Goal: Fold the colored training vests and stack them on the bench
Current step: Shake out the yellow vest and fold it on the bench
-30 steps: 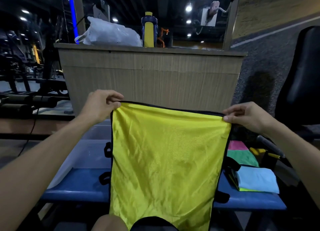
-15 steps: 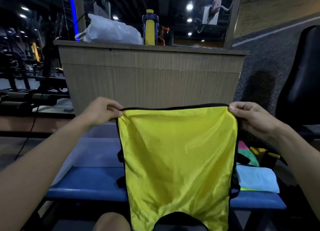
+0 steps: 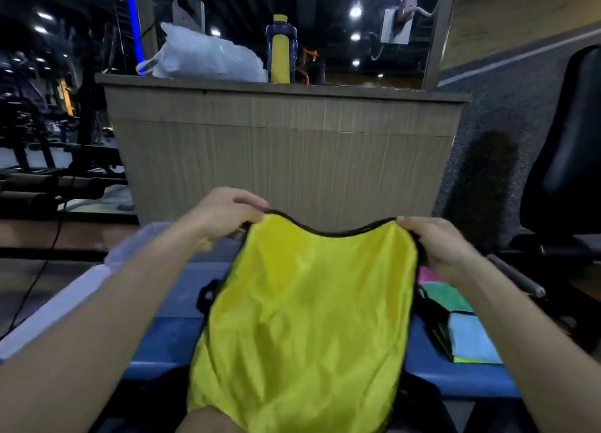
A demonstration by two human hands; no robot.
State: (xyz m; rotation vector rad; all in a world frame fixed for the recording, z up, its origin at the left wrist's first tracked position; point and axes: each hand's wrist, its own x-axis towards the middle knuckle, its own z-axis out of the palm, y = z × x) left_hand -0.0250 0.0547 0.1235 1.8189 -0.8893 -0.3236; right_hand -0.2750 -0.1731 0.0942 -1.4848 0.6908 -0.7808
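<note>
1. Standing widest across the far side is a wooden counter [image 3: 286, 153], its top edge running level from left to right, with open floor showing on both of its sides.
2. Stretching across the foreground is the blue bench [image 3: 162, 341]; its near edge is showing on either side of the hanging cloth, and the left part of its top is lying bare.
3. Hanging in the middle, over the bench, is the yellow vest [image 3: 305, 315], held up in the air with its black-trimmed top edge sagging in a curve between the two hands and its lower part dropping past the bench's near edge.
4. Sitting on the right end of the bench is the stack of folded vests [image 3: 461, 331], showing pink, green and light blue layers, just beside the yellow vest's right edge and close to the bench's near edge.
5. Gripping the top left corner of the yellow vest is the left hand [image 3: 224, 214], fingers curled over the black trim.
6. Gripping the top right corner is the right hand [image 3: 435, 240], fingers curled around the trim, directly above the folded stack.
7. Resting on the counter are a white plastic bag [image 3: 208, 58] and a yellow and blue bottle [image 3: 281, 48] just beside it.
</note>
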